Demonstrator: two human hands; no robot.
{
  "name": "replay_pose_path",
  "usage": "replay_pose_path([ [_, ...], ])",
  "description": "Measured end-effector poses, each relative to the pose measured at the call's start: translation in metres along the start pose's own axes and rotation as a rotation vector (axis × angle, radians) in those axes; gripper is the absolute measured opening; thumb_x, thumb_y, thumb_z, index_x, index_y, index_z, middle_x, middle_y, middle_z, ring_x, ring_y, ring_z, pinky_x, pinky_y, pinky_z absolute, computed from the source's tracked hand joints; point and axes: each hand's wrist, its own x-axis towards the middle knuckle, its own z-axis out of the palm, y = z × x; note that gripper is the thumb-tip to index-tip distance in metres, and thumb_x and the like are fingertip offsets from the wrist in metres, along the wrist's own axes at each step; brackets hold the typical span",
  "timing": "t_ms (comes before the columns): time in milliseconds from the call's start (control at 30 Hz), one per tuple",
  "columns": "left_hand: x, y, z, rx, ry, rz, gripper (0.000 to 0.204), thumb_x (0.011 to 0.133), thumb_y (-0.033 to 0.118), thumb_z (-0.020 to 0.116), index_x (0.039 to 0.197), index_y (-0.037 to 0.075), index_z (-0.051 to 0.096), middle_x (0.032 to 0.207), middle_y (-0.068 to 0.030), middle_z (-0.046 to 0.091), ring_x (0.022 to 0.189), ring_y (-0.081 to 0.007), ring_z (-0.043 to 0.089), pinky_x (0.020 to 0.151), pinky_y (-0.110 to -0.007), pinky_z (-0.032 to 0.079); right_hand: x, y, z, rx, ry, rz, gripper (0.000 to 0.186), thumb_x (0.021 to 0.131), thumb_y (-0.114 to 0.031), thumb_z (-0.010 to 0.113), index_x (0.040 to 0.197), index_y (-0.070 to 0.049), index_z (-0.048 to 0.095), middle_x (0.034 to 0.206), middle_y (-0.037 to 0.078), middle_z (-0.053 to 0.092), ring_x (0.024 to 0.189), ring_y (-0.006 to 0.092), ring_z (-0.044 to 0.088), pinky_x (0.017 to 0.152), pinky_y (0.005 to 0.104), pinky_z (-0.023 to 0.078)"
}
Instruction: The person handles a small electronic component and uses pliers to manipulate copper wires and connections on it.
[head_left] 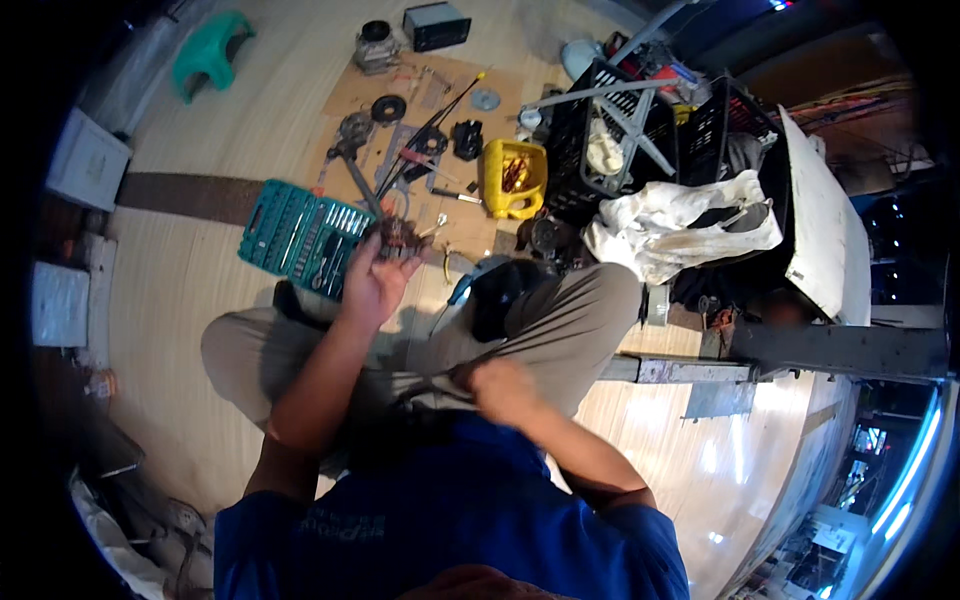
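Observation:
My left hand [375,284] is raised over the socket set, with its fingers closed around a dark, reddish-brown metal part [400,236]. That part's exact kind is not clear. My right hand [497,390] is closed, low in front of my lap, and slightly blurred. A dark bit shows by its fingers, but I cannot make out what it is. Just beyond the left hand lies the open green socket set case [285,229] with rows of sockets. Blue-handled pliers [460,290] rest on the floor by my foot.
Cardboard [340,100] ahead carries several tools and dark machine parts. A cut yellow jug [497,188] holds small reddish pieces. Black crates [567,165] and a white cloth [670,225] stand to the right, near a metal beam [840,352]. A green stool [205,55] is far left.

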Motion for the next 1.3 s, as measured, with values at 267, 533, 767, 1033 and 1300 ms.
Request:
replay_pose_path([
  [267, -0.01, 0.009, 0.009, 0.03, -0.187, -0.097, 0.049, 0.093, 0.038, 0.047, 0.132, 0.008, 0.045, 0.128, -0.018, 0.053, 0.114, -0.0388, 0.052, 0.098, -0.053, 0.039, -0.032, 0.09, -0.065, 0.065, 0.576, 0.389, 0.016, 0.09, -0.015, 0.055, 0.093, -0.004, 0.067, 0.079, 0.021, 0.064, 0.072, 0.0388, 0.063, 0.063, 0.0438, 0.049],
  [533, -0.005, 0.004, 0.013, 0.269, -0.08, 0.086, 0.062, 0.084, 0.0, 0.06, 0.139, 0.011, 0.032, 0.127, -0.012, 0.048, 0.115, -0.0325, 0.053, 0.101, -0.051, 0.039, -0.084, 0.022, -0.138, 0.231, 0.636, 0.223, 0.015, 0.081, -0.007, 0.065, 0.095, -0.006, 0.067, 0.081, 0.017, 0.065, 0.072, 0.0333, 0.064, 0.062, 0.0392, 0.05],
  [767, 0.008, -0.002, 0.002, 0.194, 0.102, 0.261, 0.037, 0.09, 0.004, 0.055, 0.124, 0.009, 0.043, 0.12, -0.0094, 0.053, 0.113, -0.0264, 0.053, 0.1, -0.053, 0.041, -0.102, -0.008, -0.075, 0.617, -0.044, -0.1, 0.018, 0.08, -0.011, 0.064, 0.097, -0.011, 0.068, 0.085, 0.014, 0.067, 0.075, 0.0328, 0.064, 0.066, 0.0366, 0.051],
  [1033, 0.009, 0.011, -0.01, -0.051, 0.084, 0.064, 0.045, 0.096, 0.039, 0.046, 0.121, 0.001, 0.049, 0.116, -0.02, 0.059, 0.115, -0.0361, 0.053, 0.103, -0.05, 0.04, -0.183, 0.1, 0.065, 0.315, 0.222, 0.442, 0.013, 0.089, -0.01, 0.055, 0.093, -0.001, 0.064, 0.085, 0.021, 0.065, 0.077, 0.0391, 0.062, 0.066, 0.0417, 0.05],
  [1300, 0.002, 0.005, -0.001, -0.054, -0.068, 0.011, 0.046, 0.097, 0.036, 0.043, 0.126, 0.001, 0.048, 0.123, -0.0201, 0.056, 0.119, -0.0379, 0.049, 0.104, -0.052, 0.036, -0.354, 0.136, 0.214, 0.326, 0.024, 0.955, 0.025, 0.094, -0.025, 0.047, 0.099, -0.007, 0.063, 0.087, 0.02, 0.066, 0.083, 0.0377, 0.064, 0.071, 0.0449, 0.05],
])
